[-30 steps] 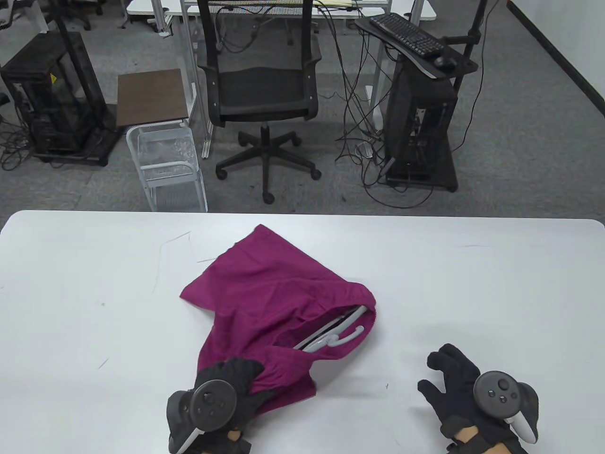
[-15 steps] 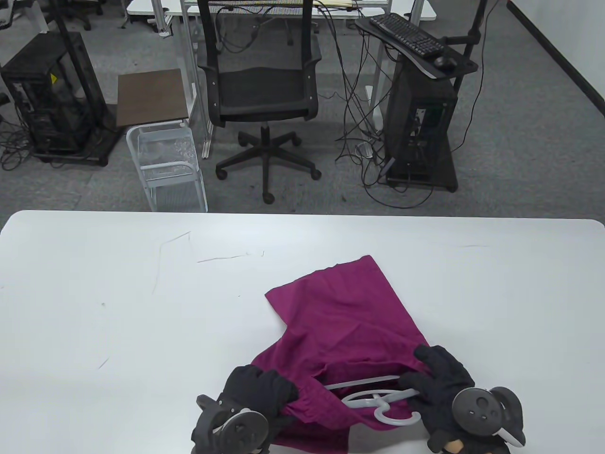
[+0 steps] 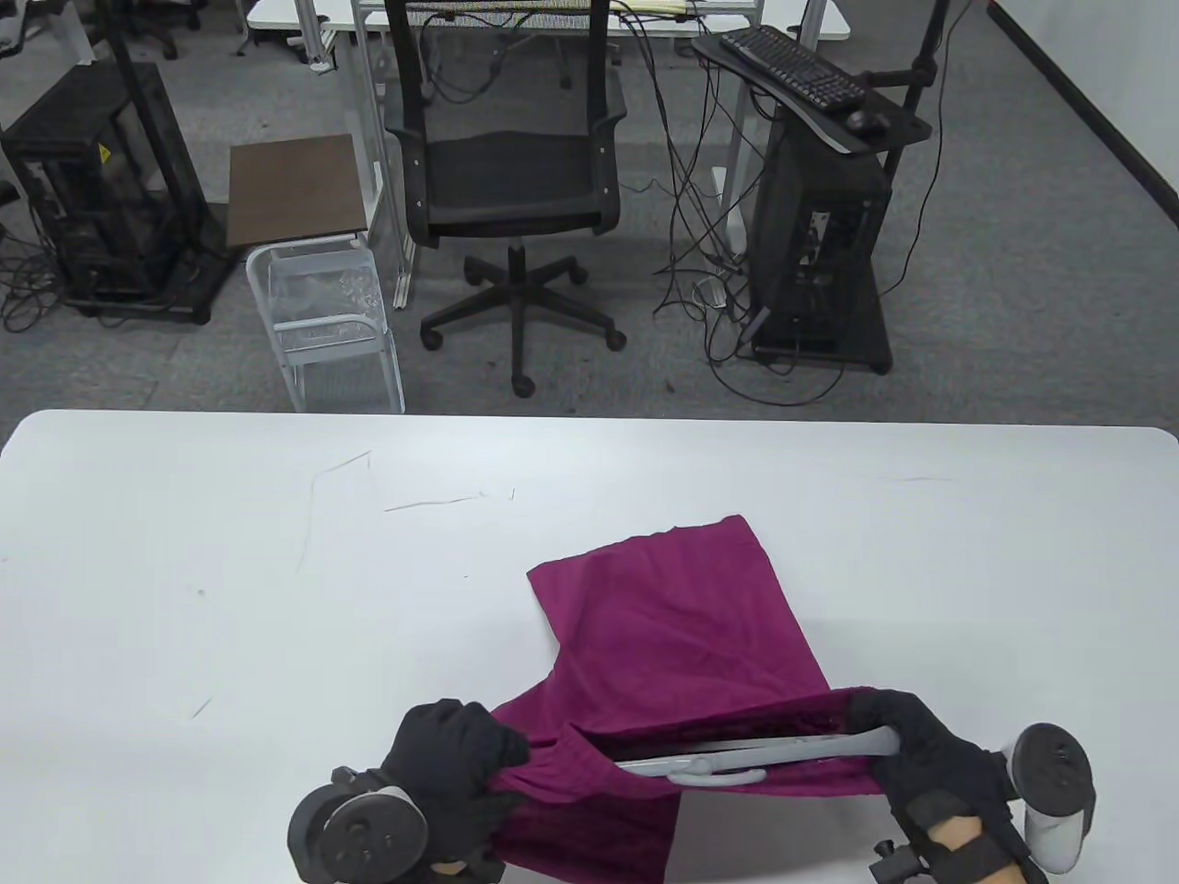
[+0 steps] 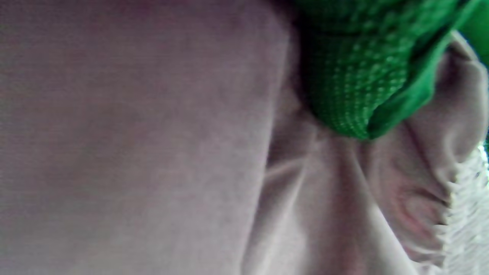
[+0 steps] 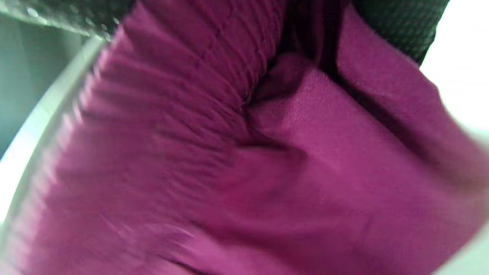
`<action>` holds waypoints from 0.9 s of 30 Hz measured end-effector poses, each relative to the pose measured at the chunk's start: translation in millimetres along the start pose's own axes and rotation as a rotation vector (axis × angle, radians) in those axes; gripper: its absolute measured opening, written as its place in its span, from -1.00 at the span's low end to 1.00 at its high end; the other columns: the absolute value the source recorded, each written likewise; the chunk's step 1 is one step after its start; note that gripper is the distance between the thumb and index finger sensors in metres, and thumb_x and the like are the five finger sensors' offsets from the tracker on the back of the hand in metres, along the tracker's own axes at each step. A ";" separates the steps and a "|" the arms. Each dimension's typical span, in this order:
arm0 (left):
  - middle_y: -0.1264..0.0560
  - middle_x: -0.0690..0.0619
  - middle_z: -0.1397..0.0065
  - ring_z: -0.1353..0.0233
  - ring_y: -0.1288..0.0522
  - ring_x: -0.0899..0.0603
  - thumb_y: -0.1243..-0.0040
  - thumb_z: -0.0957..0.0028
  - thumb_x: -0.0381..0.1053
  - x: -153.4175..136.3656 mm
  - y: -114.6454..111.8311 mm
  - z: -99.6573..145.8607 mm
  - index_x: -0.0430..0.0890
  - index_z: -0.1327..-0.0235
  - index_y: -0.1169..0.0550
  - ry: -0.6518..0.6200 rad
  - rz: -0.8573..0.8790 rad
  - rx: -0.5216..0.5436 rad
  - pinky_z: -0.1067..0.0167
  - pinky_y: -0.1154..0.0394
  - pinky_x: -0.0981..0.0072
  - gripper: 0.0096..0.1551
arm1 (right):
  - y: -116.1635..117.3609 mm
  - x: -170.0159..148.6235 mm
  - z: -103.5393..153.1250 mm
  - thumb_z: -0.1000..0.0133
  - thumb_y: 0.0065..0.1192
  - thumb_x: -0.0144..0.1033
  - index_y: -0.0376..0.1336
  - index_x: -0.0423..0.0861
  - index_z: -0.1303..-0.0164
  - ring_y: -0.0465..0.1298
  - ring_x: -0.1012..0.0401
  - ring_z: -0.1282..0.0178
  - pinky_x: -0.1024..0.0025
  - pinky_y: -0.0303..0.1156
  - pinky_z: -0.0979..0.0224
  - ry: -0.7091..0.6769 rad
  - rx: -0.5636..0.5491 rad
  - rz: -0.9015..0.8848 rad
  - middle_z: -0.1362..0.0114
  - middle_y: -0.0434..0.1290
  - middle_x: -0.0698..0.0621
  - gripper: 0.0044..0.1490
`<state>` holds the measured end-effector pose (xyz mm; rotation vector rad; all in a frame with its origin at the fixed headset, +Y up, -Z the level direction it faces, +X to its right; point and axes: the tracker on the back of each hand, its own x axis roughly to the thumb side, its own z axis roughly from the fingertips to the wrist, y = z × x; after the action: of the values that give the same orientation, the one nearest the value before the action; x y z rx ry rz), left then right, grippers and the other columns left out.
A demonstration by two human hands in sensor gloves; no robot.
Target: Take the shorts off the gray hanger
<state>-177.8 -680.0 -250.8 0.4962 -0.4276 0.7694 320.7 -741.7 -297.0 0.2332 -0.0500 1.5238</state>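
Observation:
Magenta shorts lie on the white table, legs pointing away from me, waistband stretched open near the front edge. A gray hanger lies inside the waistband opening, partly covered by cloth. My left hand grips the left end of the waistband. My right hand grips the right end of the waistband together with the hanger's end. The left wrist view shows washed-out cloth and a glove fingertip. The right wrist view is filled with gathered magenta cloth.
Beyond the table's far edge stand a black office chair, a small side table, and a black stand with a keyboard. Thin scratch marks cross the tabletop.
The shorts were dragged right and toward me. My right hand moved in from the bare table to grip the waistband's right end and hanger; both hands spread apart, stretching the waistband.

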 end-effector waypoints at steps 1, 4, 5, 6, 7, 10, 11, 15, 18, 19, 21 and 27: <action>-0.65 0.26 0.28 0.33 -0.55 0.04 -0.57 0.39 0.31 -4.1 0.7 0.3 0.35 0.38 -0.65 0.012 0.025 0.001 -0.27 -0.49 -0.15 -0.67 | 0.5 -2.4 -0.6 0.05 0.41 -0.61 0.44 0.17 -0.13 0.69 -0.03 -0.02 -0.11 0.59 -0.04 0.000 0.015 -0.067 -0.27 0.51 0.03 -0.41; -0.65 0.26 0.27 0.33 -0.56 0.04 -0.59 0.39 0.31 -11.5 2.2 1.0 0.36 0.38 -0.65 0.024 0.117 0.010 -0.27 -0.49 -0.16 -0.66 | 13.1 -20.8 -2.2 -0.01 0.40 -0.57 0.42 0.19 -0.13 0.68 -0.05 -0.05 -0.11 0.57 -0.11 0.046 0.072 -0.487 -0.30 0.50 0.05 -0.46; -0.65 0.26 0.27 0.32 -0.56 0.04 -0.58 0.39 0.31 -10.3 2.1 0.0 0.36 0.37 -0.65 0.012 0.133 0.008 -0.27 -0.49 -0.15 -0.66 | 21.7 -27.4 -2.1 -0.02 0.40 -0.56 0.43 0.18 -0.08 0.68 -0.01 -0.08 -0.10 0.58 -0.12 0.085 0.080 -0.613 -0.30 0.50 0.04 -0.51; -0.65 0.26 0.27 0.32 -0.55 0.04 -0.58 0.38 0.31 -7.4 1.1 -0.3 0.36 0.37 -0.65 0.000 0.145 -0.002 -0.28 -0.49 -0.15 -0.67 | 31.7 -32.2 -1.7 -0.04 0.38 -0.56 0.42 0.16 -0.10 0.67 -0.02 -0.09 -0.11 0.56 -0.13 0.112 0.101 -0.729 -0.31 0.48 0.03 -0.51; -0.65 0.27 0.27 0.32 -0.55 0.04 -0.57 0.38 0.31 -4.9 0.2 -0.7 0.36 0.37 -0.65 -0.012 0.135 0.001 -0.28 -0.49 -0.15 -0.67 | 39.8 -33.2 -0.9 -0.05 0.36 -0.57 0.41 0.14 -0.13 0.65 -0.03 -0.10 -0.13 0.54 -0.14 0.142 0.109 -0.773 -0.32 0.46 0.02 -0.50; -0.65 0.27 0.27 0.32 -0.56 0.05 -0.55 0.38 0.33 -4.8 -3.8 -0.5 0.37 0.37 -0.64 -0.014 0.125 -0.022 -0.27 -0.49 -0.14 -0.67 | 46.4 -30.2 -1.4 -0.10 0.29 -0.54 0.35 0.14 -0.23 0.58 -0.06 -0.16 -0.19 0.44 -0.22 0.129 0.161 -0.506 -0.37 0.40 0.02 -0.48; -0.65 0.28 0.26 0.32 -0.56 0.05 -0.55 0.38 0.33 -5.9 -4.7 -0.2 0.37 0.37 -0.64 -0.001 0.128 -0.029 -0.28 -0.49 -0.14 -0.67 | 46.4 -28.0 -1.5 -0.13 0.27 -0.51 0.31 0.16 -0.29 0.54 -0.08 -0.20 -0.22 0.40 -0.26 0.130 0.186 -0.372 -0.40 0.37 0.02 -0.47; -0.64 0.27 0.21 0.28 -0.55 0.05 -0.52 0.38 0.33 -11.8 -5.2 0.5 0.37 0.32 -0.62 0.048 0.121 -0.013 -0.31 -0.46 -0.15 -0.64 | 48.4 -25.1 0.9 -0.22 0.28 -0.17 -0.07 0.15 -0.66 0.22 -0.33 -0.49 -0.39 0.19 -0.38 0.184 0.175 0.092 -0.63 0.05 -0.16 -0.15; -0.63 0.27 0.20 0.27 -0.55 0.04 -0.52 0.39 0.33 -16.3 -2.7 1.4 0.37 0.30 -0.61 0.087 0.075 -0.021 -0.32 -0.46 -0.15 -0.61 | 43.7 -20.7 1.3 -0.14 0.30 0.01 -0.36 -0.10 -0.64 0.02 -0.38 -0.53 -0.42 0.09 -0.41 0.175 0.057 0.297 -0.62 -0.16 -0.26 0.20; -0.63 0.27 0.20 0.27 -0.55 0.04 -0.52 0.41 0.34 -17.5 -2.3 1.4 0.36 0.30 -0.61 0.094 0.065 -0.031 -0.32 -0.45 -0.16 -0.60 | 42.1 -19.4 1.8 -0.14 0.31 0.03 -0.48 -0.14 -0.59 -0.04 -0.38 -0.54 -0.43 0.05 -0.42 0.168 0.039 0.299 -0.62 -0.25 -0.25 0.29; -0.64 0.27 0.20 0.27 -0.55 0.04 -0.53 0.44 0.34 -21.1 -2.3 0.5 0.36 0.30 -0.61 0.123 0.040 -0.079 -0.31 -0.45 -0.16 -0.58 | 36.2 -13.8 4.3 -0.13 0.32 0.02 -0.64 -0.15 -0.49 -0.16 -0.38 -0.55 -0.45 -0.04 -0.45 0.141 -0.025 0.335 -0.59 -0.41 -0.24 0.41; -0.64 0.26 0.19 0.26 -0.55 0.03 -0.53 0.51 0.35 -26.1 -6.7 -0.9 0.35 0.29 -0.62 0.178 -0.004 -0.168 -0.33 -0.44 -0.17 -0.52 | 30.9 11.5 4.5 -0.05 0.46 -0.14 -0.39 0.22 -0.59 -0.28 -0.35 -0.60 -0.51 -0.14 -0.47 -0.097 -0.078 0.630 -0.69 -0.33 -0.11 0.27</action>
<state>-189.5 -698.0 -267.2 0.2693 -0.3221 0.7597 291.1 -730.4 -286.9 0.2405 -0.2811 2.1308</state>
